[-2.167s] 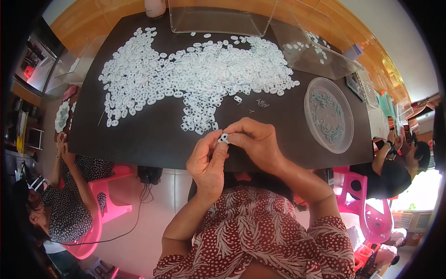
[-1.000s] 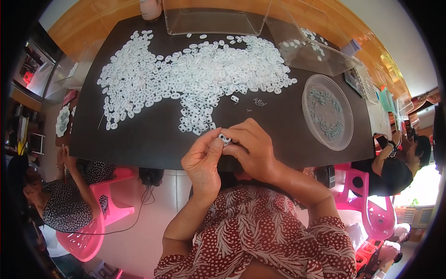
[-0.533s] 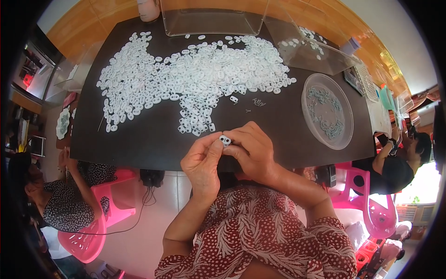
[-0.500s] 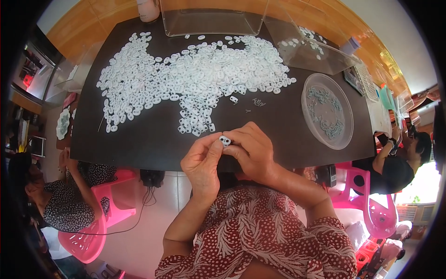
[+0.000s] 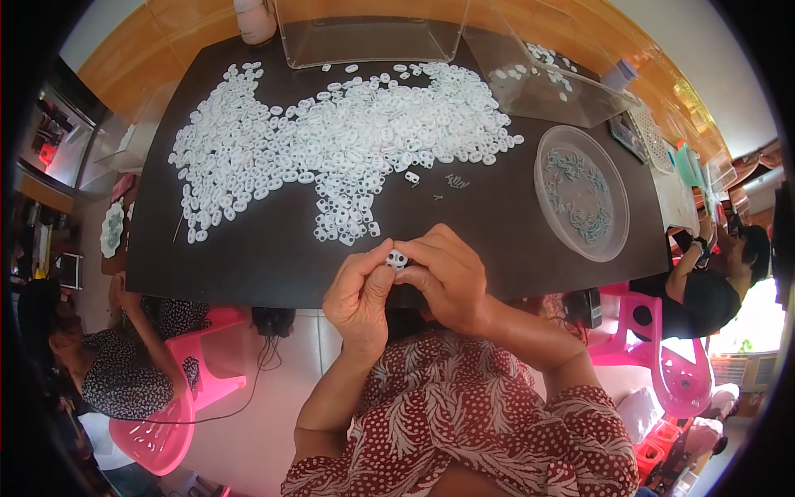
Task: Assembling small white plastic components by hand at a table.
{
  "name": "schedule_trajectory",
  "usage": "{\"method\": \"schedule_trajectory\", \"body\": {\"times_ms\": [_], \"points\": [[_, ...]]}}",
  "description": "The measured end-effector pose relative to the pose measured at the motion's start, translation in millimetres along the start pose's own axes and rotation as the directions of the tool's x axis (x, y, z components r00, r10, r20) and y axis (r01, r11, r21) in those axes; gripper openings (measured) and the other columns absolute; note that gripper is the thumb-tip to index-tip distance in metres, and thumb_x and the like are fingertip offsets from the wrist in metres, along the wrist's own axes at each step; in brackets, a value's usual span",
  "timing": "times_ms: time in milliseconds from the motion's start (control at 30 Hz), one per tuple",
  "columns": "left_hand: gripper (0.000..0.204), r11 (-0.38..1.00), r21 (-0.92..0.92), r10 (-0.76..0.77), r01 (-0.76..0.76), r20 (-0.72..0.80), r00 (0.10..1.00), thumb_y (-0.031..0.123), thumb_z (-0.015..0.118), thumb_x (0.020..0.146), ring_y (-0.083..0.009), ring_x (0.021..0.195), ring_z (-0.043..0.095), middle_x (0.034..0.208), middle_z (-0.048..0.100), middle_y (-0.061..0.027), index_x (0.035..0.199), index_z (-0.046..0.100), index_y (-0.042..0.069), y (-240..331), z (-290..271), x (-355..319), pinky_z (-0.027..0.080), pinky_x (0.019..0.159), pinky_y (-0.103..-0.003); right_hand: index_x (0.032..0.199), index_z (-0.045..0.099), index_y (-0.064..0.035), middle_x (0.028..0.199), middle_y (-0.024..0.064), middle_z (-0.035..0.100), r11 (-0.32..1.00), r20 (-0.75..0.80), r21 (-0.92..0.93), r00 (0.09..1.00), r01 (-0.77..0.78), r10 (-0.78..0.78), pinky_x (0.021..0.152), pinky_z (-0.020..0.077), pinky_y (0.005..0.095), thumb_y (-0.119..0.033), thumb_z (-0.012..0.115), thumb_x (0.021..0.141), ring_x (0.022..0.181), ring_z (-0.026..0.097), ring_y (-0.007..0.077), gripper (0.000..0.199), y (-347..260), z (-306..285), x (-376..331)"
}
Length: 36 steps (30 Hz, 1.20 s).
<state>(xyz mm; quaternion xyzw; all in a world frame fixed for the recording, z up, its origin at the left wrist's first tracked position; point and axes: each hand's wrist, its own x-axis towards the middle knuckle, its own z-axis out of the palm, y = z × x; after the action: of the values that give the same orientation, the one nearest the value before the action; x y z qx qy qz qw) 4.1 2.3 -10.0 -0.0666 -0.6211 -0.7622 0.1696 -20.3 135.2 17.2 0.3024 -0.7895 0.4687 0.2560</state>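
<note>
Small white two-hole piece (image 5: 397, 260) is up in the fingers, just off the near edge side of the dark surface (image 5: 513, 253), about on the body's centreline. Both hands are on it, so neither is nearer: left hand (image 5: 356, 305) has thumb and forefinger closed at its left end, right hand (image 5: 451, 282) has thumb and forefinger clamped at its right end. Holes face up toward the head; they sit side by side, so the long axis looks to run roughly left-right, hand to hand. Ends are covered by fingertips, can't tell exact tilt or whether a second layer is underneath. Straight ahead, well apart from the fingertips by comparison with the grip: a tongue of squarish white pieces (image 5: 344, 211) running off the big white pile (image 5: 356, 124). Ahead and right, nearer the right hand: a few loose grey screws (image 5: 457, 181). Farther right: round clear tub (image 5: 619, 242) with more screws (image 5: 590, 225).
</note>
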Motion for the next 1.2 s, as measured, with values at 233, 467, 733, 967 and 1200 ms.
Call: {"method": "schedule_trajectory", "body": {"times_ms": [233,467,733,967,1200], "points": [[0.024,0.988,-0.15,0.028,-0.041,-0.092,0.995,0.014,0.062,0.091,-0.0059,0.075,0.046,0.085,0.054,0.0009,0.105,0.063,-0.005,-1.5,8.0,-4.5,0.039,0.068,-0.02,0.099,0.061,0.0068,0.081,0.0129,0.06,0.998,-0.054,0.034,0.997,0.061,-0.059,0.055,0.0438,0.0316,0.004,0.071,0.066,0.065,0.052,0.0242,0.034,-1.1,6.8,-1.4],[0.022,0.986,-0.165,0.008,-0.036,-0.164,0.986,0.014,0.059,0.092,-0.0063,0.077,0.047,0.086,0.054,0.0002,0.105,0.061,-0.005,-0.4,12.5,-7.7,0.039,0.07,-0.02,0.101,0.06,0.0064,0.084,0.0135,0.06,0.999,-0.052,0.013,0.997,0.05,-0.05,0.056,0.0441,0.032,0.003,0.071,0.067,0.067,0.052,0.0247,0.036,-3.7,10.4,-2.4],[0.022,0.982,-0.176,0.042,-0.063,-0.12,0.992,0.014,0.058,0.093,-0.0067,0.077,0.047,0.087,0.054,-0.0005,0.106,0.06,-0.004,1.7,9.1,-9.1,0.038,0.071,-0.02,0.104,0.06,0.0058,0.09,0.0138,0.063,0.999,-0.056,-0.008,0.998,0.042,-0.043,0.062,0.046,0.0332,-0.002,0.071,0.072,0.072,0.058,0.0267,0.035,-7.6,11.0,-4.8],[0.019,0.977,-0.205,0.03,-0.058,-0.135,0.99,0.012,0.056,0.094,-0.0067,0.078,0.048,0.088,0.054,-0.0009,0.103,0.06,-0.004,1.6,12.6,-10.8,0.039,0.072,-0.021,0.103,0.059,0.0063,0.089,0.0154,0.063,0.997,-0.092,-0.027,0.993,0.076,-0.079,0.061,0.0461,0.0339,-0.002,0.071,0.072,0.073,0.058,0.0278,0.035,-7.9,14.3,-7.8],[0.02,0.982,-0.175,0.036,-0.067,-0.176,0.984,0.015,0.057,0.094,-0.0066,0.073,0.042,0.085,0.05,0.0004,0.104,0.06,-0.003,1.3,15.2,-14.3,0.036,0.065,-0.02,0.103,0.058,0.0073,0.09,0.0157,0.062,0.997,-0.089,-0.023,0.993,0.073,-0.074,0.06,0.0461,0.0338,-0.002,0.071,0.073,0.072,0.058,0.0283,0.034,-9.2,16.0,-10.2]]}}
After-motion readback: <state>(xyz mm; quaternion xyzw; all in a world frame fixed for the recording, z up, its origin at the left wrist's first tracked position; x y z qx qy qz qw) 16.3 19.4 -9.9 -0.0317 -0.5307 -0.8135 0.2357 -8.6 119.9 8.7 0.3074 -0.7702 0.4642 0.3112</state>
